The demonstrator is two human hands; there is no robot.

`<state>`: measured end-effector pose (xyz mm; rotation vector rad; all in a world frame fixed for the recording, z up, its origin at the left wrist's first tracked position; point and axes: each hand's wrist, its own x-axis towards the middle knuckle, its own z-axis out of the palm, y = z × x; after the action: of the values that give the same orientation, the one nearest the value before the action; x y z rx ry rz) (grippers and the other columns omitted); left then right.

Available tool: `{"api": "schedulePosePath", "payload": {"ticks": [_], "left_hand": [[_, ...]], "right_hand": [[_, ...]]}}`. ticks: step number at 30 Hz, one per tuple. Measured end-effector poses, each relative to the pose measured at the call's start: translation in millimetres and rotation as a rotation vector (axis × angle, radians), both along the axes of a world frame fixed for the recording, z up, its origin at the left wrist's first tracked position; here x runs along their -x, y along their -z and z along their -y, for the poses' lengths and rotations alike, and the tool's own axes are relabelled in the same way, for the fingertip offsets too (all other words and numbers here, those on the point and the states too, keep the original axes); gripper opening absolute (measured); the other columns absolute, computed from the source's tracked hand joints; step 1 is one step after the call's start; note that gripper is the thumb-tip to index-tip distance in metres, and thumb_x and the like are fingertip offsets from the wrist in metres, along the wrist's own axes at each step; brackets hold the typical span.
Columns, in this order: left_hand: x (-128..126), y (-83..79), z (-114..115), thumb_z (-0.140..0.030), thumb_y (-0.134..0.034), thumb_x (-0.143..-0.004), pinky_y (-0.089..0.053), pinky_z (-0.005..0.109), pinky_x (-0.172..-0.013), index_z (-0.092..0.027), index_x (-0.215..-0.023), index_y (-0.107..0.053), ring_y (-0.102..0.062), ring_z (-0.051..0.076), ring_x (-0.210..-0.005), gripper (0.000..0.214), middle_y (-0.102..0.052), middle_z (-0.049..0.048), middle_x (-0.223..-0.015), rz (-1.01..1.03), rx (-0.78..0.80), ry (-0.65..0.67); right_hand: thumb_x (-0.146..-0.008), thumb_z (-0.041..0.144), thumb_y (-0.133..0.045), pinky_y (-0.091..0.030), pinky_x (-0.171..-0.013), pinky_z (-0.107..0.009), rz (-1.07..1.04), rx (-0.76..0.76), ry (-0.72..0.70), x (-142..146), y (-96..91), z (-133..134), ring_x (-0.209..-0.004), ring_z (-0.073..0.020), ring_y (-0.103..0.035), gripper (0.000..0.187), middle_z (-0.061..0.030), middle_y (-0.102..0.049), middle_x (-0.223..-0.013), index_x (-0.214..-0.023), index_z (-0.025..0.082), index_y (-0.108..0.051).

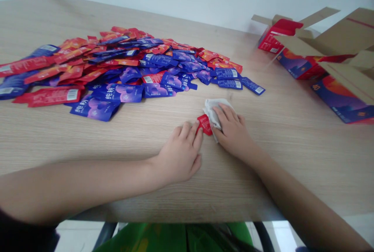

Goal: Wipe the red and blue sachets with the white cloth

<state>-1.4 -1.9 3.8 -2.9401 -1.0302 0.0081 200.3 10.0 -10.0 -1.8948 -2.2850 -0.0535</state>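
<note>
A small red sachet (205,124) lies flat on the table, partly covered by both hands and a cloth. My left hand (182,150) rests its outstretched fingertips on the sachet's left end, with the thumb apart below. A folded white cloth (212,108) is gripped under the curled fingers of my right hand (232,129). This cloth presses on the sachet's right part, hiding that end.
A wide heap of red-orange and blue-purple sachets (125,63) spreads over the table (87,139) beyond my left hand. At the right stand three open cartons: a red one (276,36) farthest back, a blue-and-red one (300,65), and another nearest (340,100), flaps sticking out.
</note>
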Motion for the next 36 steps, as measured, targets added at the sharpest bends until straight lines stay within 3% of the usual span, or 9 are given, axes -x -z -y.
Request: {"api": "schedulePosePath", "payload": {"ticks": [2, 7, 15, 22, 30, 36], "left_hand": [[0.1, -0.3, 0.3, -0.037, -0.039, -0.090, -0.038, 0.051, -0.098, 0.002, -0.145, -0.036, -0.040, 0.042, -0.128, 0.067, -0.037, 0.0254, -0.150, -0.002, 0.001, 0.000], [-1.2, -3.3, -0.1, -0.037, -0.039, -0.090, -0.039, 0.051, -0.097, 0.003, -0.138, -0.045, -0.043, 0.042, -0.125, 0.062, -0.047, 0.0270, -0.141, 0.000, 0.011, 0.001], [-0.5, -1.0, -0.3, -0.037, -0.039, -0.089, -0.039, 0.051, -0.098, 0.002, -0.144, -0.036, -0.041, 0.043, -0.127, 0.067, -0.039, 0.0257, -0.148, 0.003, 0.008, -0.001], [-1.1, -2.9, 0.1, -0.037, -0.039, -0.090, -0.039, 0.051, -0.098, 0.003, -0.141, -0.042, -0.041, 0.042, -0.127, 0.064, -0.042, 0.0265, -0.146, 0.004, 0.012, -0.002], [0.0, -0.6, -0.4, -0.037, -0.040, -0.089, -0.038, 0.051, -0.099, 0.002, -0.144, -0.038, -0.041, 0.042, -0.127, 0.067, -0.040, 0.0251, -0.148, 0.010, 0.009, -0.003], [-0.4, -1.2, 0.0, -0.037, -0.039, -0.090, -0.038, 0.050, -0.099, 0.002, -0.144, -0.038, -0.040, 0.042, -0.128, 0.067, -0.038, 0.0255, -0.149, 0.007, 0.002, -0.006]], "right_hand": [[-0.093, 0.035, -0.038, -0.032, -0.104, -0.054, 0.008, -0.011, 0.003, 2.9, 1.6, 1.1, -0.140, -0.0321, -0.032, 0.054, -0.0176, -0.037, -0.152, -0.142, 0.014, -0.040], [-0.093, 0.032, -0.038, -0.025, -0.109, -0.053, 0.021, -0.025, -0.153, 16.2, 2.8, 8.1, -0.141, -0.0300, -0.029, 0.051, -0.0141, -0.037, -0.153, -0.142, 0.017, -0.041], [-0.092, 0.036, -0.039, -0.032, -0.103, -0.054, 0.008, -0.039, 0.016, -2.4, 2.9, -3.7, -0.139, -0.0319, -0.033, 0.053, -0.0174, -0.039, -0.151, -0.141, 0.015, -0.041], [-0.092, 0.033, -0.040, -0.026, -0.108, -0.053, 0.033, -0.039, -0.130, 17.3, 2.1, 6.4, -0.140, -0.0292, -0.031, 0.052, -0.0134, -0.039, -0.152, -0.141, 0.018, -0.042], [-0.094, 0.040, -0.036, -0.032, -0.103, -0.055, 0.019, -0.036, 0.068, -8.2, 3.3, -7.9, -0.138, -0.0321, -0.033, 0.055, -0.0177, -0.037, -0.152, -0.143, 0.015, -0.039], [-0.093, 0.043, -0.039, -0.030, -0.104, -0.054, 0.016, -0.038, -0.087, 10.5, 1.4, 1.2, -0.138, -0.0319, -0.033, 0.055, -0.0172, -0.040, -0.151, -0.141, 0.015, -0.041]]}}
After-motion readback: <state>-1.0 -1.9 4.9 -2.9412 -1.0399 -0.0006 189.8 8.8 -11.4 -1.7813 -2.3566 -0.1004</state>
